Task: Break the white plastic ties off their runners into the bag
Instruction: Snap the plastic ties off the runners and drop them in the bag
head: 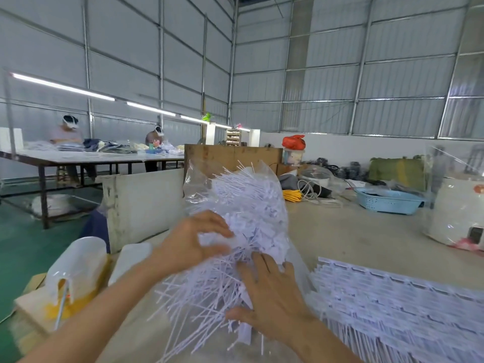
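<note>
metal-walled workshop; left hand [191, 239] fingers [222, 227] curled gripping white ties [235, 205] in clear bag [199, 176], right hand [269, 294] pressing flat (runner sheets [392, 302] right of fingers).

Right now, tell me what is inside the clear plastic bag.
The clear plastic bag holds loose white ties, some poking out. Both hands cover its lower part, so what lies beneath is hidden.

You had bright, even light from the tube lamps [62, 86] overhead; shadows stayed soft, the wide lens bowed the edges, and your left hand [195, 238] blurred.
</note>
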The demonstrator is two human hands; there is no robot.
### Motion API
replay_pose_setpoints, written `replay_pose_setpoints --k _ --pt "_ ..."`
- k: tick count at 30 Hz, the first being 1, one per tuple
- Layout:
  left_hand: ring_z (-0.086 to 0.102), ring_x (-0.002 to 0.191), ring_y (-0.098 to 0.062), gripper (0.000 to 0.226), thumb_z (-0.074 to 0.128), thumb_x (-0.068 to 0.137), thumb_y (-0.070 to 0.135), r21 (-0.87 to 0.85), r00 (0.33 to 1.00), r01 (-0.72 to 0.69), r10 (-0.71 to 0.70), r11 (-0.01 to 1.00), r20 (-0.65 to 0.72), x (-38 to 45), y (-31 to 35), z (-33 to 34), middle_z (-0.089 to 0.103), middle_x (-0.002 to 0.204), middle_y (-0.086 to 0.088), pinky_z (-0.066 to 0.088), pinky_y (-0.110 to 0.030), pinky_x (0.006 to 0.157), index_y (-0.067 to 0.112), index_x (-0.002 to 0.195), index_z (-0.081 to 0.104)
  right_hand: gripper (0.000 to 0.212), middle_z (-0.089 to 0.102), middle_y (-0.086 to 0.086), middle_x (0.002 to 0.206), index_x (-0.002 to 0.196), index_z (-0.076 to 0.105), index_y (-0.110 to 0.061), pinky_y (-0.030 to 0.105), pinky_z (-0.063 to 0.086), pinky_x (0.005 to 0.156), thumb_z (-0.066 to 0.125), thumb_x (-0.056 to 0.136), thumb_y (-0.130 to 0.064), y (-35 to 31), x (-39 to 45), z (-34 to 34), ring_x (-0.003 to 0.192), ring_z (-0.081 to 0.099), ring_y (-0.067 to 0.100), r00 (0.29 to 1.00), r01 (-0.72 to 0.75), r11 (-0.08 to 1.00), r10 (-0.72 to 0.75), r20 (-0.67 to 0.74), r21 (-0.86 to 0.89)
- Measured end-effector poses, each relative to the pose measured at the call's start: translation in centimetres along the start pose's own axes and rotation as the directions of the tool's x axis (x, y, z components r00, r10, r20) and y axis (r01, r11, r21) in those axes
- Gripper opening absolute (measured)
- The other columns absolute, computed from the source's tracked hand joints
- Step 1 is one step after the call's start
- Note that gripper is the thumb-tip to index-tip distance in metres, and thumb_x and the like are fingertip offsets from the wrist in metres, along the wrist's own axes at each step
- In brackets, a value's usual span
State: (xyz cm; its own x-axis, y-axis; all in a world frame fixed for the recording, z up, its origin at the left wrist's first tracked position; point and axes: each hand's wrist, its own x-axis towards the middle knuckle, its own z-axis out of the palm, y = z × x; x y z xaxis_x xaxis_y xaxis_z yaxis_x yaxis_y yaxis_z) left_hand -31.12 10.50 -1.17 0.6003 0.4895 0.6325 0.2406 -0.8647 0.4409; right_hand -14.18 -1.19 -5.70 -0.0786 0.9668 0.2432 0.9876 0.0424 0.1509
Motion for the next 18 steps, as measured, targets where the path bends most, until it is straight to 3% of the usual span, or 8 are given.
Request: replay_pose_setpoints --k 2,3,5,7,9,12,15,18 --pt "0.063 0.086 -0.009 0.012 0.070 0.085 0.015 0.054 0.948 0.223 -0.204 0.973 -0.245 1.6 -2.8 -1.5 0.071 0.102 0.001 0.047 -0.018 0.082 0.021 0.094 0.074 0.083 0.008 0.011 0.154 0.146 0.011 -0.018 0.056 0.016 0.106 0.040 0.085 -0.066 0.3 0.1 -0.3 0.140 0.011 0.027 1.000 -0.006 0.998 0.007 0.021 -0.065" --pt "0.062 0.090 -0.016 0.015 0.064 0.089 0.014 0.184 0.908 0.381 -0.330 0.906 -0.257 2.3 -4.5 -2.1 0.070 0.107 -0.005 0.045 -0.022 0.084 0.014 0.102 0.071 0.082 0.008 0.012 0.154 0.145 0.015 -0.014 0.057 0.016 0.106 0.042 0.086 -0.064 0.2 0.2 -0.4 0.139 0.012 0.029 0.999 -0.018 0.996 0.021 0.026 -0.089" --pt "0.059 0.103 -0.024 0.034 0.063 0.090 0.023 0.360 0.818 0.563 -0.563 0.744 -0.116 3.0 -7.8 -2.4 0.064 0.119 -0.010 0.043 -0.027 0.088 0.008 0.120 0.060 0.084 0.000 0.015 0.155 0.144 0.015 -0.009 0.061 0.010 0.107 0.047 0.086 -0.060 -0.3 0.5 -0.8 0.141 0.006 0.035 0.999 -0.022 0.991 0.025 0.022 -0.130" --pt "0.059 0.103 -0.022 0.046 0.069 0.085 0.034 0.376 0.749 0.609 -0.662 0.698 0.016 3.1 -9.8 -1.7 0.063 0.117 -0.009 0.044 -0.025 0.086 0.010 0.122 0.057 0.096 -0.014 0.017 0.155 0.148 -0.004 -0.014 0.066 -0.004 0.107 0.051 0.085 -0.062 -1.2 1.0 -0.9 0.142 -0.011 0.041 0.999 0.042 0.992 -0.038 0.034 -0.119" --pt "0.063 0.094 -0.023 0.027 0.067 0.086 0.035 0.392 0.798 0.557 -0.603 0.733 -0.006 3.3 -10.3 -0.9 0.068 0.100 -0.008 0.045 -0.025 0.078 0.011 0.099 0.067 0.105 -0.027 0.017 0.152 0.142 -0.024 -0.032 0.069 -0.017 0.100 0.056 0.081 -0.063 -2.2 1.7 -1.0 0.136 -0.028 0.043 0.986 0.161 0.982 -0.158 0.047 -0.093" --pt "0.066 0.082 -0.030 0.028 0.052 0.095 0.026 0.356 0.869 0.493 -0.473 0.794 -0.147 3.4 -9.4 -0.6 0.067 0.078 -0.007 0.051 -0.034 0.073 0.016 0.070 0.057 0.104 -0.031 0.014 0.151 0.141 -0.019 -0.041 0.075 -0.017 0.094 0.062 0.079 -0.057 -3.4 2.9 -0.8 0.132 -0.031 0.048 0.972 0.230 0.967 -0.224 0.070 -0.108" --pt "0.063 0.081 -0.039 0.028 0.041 0.100 0.025 0.386 0.885 0.444 -0.328 0.809 -0.331 3.7 -7.8 -1.2 0.066 0.082 -0.019 0.044 -0.040 0.066 0.006 0.084 0.055 0.085 -0.019 0.012 0.155 0.145 0.000 -0.035 0.073 0.005 0.102 0.059 0.086 -0.048 -3.5 3.4 -0.7 0.137 -0.014 0.052 0.981 0.176 0.983 -0.171 0.089 -0.049" --pt "0.060 0.082 -0.041 0.032 0.039 0.101 0.024 0.429 0.906 0.357 -0.196 0.830 -0.375 4.8 -5.8 -2.5 0.064 0.083 -0.025 0.043 -0.042 0.067 0.001 0.086 0.056 0.062 0.002 0.017 0.153 0.142 0.012 -0.031 0.066 0.024 0.098 0.047 0.094 -0.043 -3.0 3.5 -1.1 0.133 0.009 0.054 0.993 0.113 0.990 -0.109 0.047 -0.090"
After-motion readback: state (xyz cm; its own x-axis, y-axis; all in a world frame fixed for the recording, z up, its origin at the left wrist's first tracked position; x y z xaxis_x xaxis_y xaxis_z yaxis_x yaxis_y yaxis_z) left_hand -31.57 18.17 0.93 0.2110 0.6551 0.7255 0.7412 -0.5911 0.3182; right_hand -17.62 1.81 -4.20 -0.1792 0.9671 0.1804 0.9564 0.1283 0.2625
